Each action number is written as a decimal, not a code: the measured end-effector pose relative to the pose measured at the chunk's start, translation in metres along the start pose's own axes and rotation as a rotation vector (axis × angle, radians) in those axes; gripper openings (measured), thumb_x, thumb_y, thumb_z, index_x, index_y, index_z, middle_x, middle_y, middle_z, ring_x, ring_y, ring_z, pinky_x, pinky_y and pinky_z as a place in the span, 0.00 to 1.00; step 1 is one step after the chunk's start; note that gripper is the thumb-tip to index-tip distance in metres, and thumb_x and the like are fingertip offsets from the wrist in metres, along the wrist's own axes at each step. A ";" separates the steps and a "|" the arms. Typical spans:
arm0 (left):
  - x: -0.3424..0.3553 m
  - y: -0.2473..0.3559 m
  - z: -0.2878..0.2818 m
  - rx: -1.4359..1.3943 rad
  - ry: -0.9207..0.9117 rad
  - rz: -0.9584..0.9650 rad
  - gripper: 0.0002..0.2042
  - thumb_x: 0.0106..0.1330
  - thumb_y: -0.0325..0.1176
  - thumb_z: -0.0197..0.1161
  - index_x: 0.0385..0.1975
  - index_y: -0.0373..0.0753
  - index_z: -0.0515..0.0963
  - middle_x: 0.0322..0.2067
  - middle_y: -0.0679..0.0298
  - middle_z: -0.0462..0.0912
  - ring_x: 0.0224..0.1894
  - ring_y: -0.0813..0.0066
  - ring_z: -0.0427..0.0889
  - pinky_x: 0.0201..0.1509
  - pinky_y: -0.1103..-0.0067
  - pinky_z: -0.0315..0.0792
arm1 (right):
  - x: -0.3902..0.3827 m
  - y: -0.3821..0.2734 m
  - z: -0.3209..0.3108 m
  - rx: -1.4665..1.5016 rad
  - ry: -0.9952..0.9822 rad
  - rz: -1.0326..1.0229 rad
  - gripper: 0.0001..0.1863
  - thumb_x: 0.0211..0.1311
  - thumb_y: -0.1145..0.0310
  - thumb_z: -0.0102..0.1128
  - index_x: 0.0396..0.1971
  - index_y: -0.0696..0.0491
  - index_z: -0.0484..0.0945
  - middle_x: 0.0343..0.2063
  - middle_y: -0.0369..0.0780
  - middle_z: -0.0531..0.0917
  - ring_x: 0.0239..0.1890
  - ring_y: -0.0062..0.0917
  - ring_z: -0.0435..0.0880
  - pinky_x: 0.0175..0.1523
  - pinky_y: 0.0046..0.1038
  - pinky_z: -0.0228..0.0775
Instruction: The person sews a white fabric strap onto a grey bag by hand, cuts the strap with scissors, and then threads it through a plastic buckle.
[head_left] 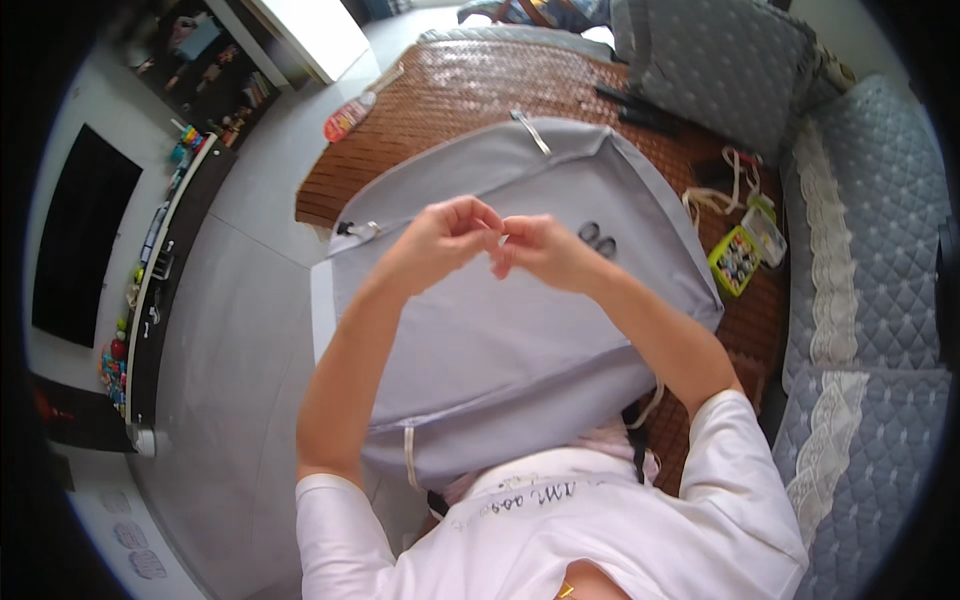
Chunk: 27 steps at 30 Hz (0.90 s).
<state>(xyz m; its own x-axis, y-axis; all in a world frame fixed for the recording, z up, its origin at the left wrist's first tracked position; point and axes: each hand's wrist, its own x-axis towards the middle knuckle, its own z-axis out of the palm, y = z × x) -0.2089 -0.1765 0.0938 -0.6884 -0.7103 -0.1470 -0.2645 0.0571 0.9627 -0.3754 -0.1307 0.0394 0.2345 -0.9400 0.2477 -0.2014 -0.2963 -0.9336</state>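
My left hand (pixel 448 240) and my right hand (pixel 540 250) meet in the air above a large grey cloth (pixel 500 340). Both are closed in a pinch, with the fingertips close together. Whatever lies between the fingers is too small to make out. The cloth spreads before me and hangs over toward my lap. Just right of my right hand, the dark handles of scissors (pixel 598 240) show on the cloth. Metal clips sit at the cloth's left edge (pixel 362 230) and far edge (pixel 532 132). A pale strap (pixel 409 455) hangs at its near edge.
Under the cloth lies a brown woven mat (pixel 480 85). At right stands an open lime-green box (pixel 735 262) of small items, near a pale looped cord (pixel 735 180). A grey quilted sofa (pixel 890 250) lines the right side. A television (pixel 87 235) and a long cabinet (pixel 165 300) are left.
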 end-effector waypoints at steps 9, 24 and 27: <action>-0.097 -0.076 0.026 0.521 0.225 0.010 0.09 0.48 0.18 0.54 0.29 0.36 0.72 0.28 0.61 0.74 0.33 0.69 0.73 0.38 0.78 0.67 | -0.145 0.005 -0.137 -0.376 0.353 0.448 0.08 0.50 0.75 0.48 0.29 0.58 0.77 0.21 0.37 0.78 0.21 0.16 0.73 0.28 0.18 0.66; -0.216 -0.172 0.039 0.811 0.334 0.212 0.11 0.60 0.36 0.51 0.34 0.37 0.74 0.28 0.62 0.76 0.35 0.65 0.75 0.42 0.73 0.66 | -0.302 0.173 -0.237 -1.348 0.453 0.867 0.12 0.45 0.71 0.52 0.33 0.59 0.74 0.28 0.53 0.76 0.37 0.45 0.74 0.42 0.36 0.66; -0.196 -0.154 0.010 0.117 0.496 -0.282 0.17 0.64 0.44 0.45 0.31 0.35 0.74 0.26 0.61 0.76 0.30 0.70 0.75 0.37 0.77 0.68 | -0.268 0.124 -0.209 -1.023 0.457 0.838 0.16 0.43 0.59 0.60 0.17 0.60 0.75 0.19 0.47 0.78 0.26 0.38 0.78 0.32 0.33 0.69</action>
<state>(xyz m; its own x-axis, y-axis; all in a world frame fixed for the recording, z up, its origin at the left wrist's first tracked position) -0.0399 -0.0389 -0.0274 -0.1889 -0.9516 -0.2425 -0.4841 -0.1247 0.8661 -0.6625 0.0490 -0.0890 -0.5863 -0.8093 -0.0368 -0.7679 0.5696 -0.2930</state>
